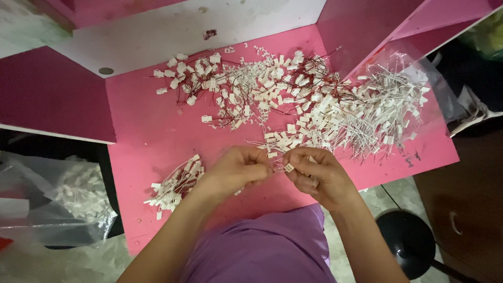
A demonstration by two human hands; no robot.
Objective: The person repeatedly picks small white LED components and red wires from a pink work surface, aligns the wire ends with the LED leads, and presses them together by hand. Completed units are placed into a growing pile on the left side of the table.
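Your lap, in purple cloth, fills the bottom of the view, and your forearms run up from it to the near edge of the pink desk. Your left hand and right hand meet there, almost touching. The right hand's grip is closed: thumb and fingertips pinch a small white connector, with thin pale wires trailing from it toward the left hand. The left hand's fingers are curled in tight on those wire ends, though motion blur keeps you from seeing exactly what they press.

Just left of your left wrist lies a small bundle of white connectors on thin leads. Beyond your hands, a wide loose heap of white connectors with dark red wires spreads across the middle of the desk. To its right, a heap of white-wired pieces lies on a clear plastic bag. Off the desk to your left sits a plastic bag of white parts. A black round stool stands by your right elbow.
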